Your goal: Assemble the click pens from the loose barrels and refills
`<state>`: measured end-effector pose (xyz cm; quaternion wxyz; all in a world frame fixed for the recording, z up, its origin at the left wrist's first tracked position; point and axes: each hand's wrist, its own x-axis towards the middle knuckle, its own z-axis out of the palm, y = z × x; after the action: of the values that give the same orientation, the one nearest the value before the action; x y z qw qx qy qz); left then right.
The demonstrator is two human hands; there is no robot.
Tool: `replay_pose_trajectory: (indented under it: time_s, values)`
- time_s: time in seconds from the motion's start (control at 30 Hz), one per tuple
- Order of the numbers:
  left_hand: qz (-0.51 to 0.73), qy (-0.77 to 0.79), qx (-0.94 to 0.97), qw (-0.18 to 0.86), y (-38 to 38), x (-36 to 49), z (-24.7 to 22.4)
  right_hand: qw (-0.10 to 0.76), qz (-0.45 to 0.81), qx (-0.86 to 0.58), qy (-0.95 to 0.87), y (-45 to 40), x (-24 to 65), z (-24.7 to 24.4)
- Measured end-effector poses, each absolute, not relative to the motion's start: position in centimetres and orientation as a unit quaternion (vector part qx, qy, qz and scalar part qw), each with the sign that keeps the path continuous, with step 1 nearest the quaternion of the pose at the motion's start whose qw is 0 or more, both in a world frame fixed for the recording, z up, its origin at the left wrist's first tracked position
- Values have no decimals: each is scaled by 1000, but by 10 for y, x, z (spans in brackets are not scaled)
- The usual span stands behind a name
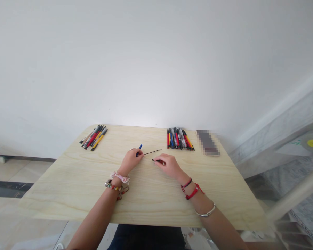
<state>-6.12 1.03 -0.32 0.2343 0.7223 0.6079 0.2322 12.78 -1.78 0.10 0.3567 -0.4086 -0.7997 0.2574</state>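
Note:
Near the middle of the table, my left hand [132, 159] is closed in a pinch on a blue pen barrel [140, 147] that sticks up past the fingers. A thin dark pen refill [153, 152] reaches from those fingertips toward the right; whether they grip it or only touch it, I cannot tell. My right hand [169, 165] is closed around a black and reddish pen part [160, 161]. Its black end points left, toward my left hand, and the fingers cover much of the rest. A small gap separates the two hands.
On the wooden table [151, 205], a bunch of pens [95, 137] lies at the back left. Another row of pens [179, 139] lies at the back right, beside a blurred flat dark object [207, 142]. A white wall [146, 69] stands behind the table.

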Motion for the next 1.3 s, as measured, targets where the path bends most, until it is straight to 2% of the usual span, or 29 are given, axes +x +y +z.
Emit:
replay_pose_trajectory:
  time_s: [0.23,0.5,0.77,0.93,1.07,1.3]
  values:
    - [199,604,742,214,10,-60,-2,412,220,-482,-742,-6,150,8]
    - [178,608,747,204,9,-60,-3,231,215,-528,-789,-4,157,0]
    - [167,608,751,198,9,-61,-2,190,164,-568,-784,-9,162,10]
    - [164,604,755,197,9,-61,-1,161,177,-567,-788,-11,167,13]
    - [152,600,760,200,11,-63,-1,192,164,-568,-783,-8,158,6]
    - [136,615,755,185,12,-71,0,339,149,-584,-722,4,141,-7]
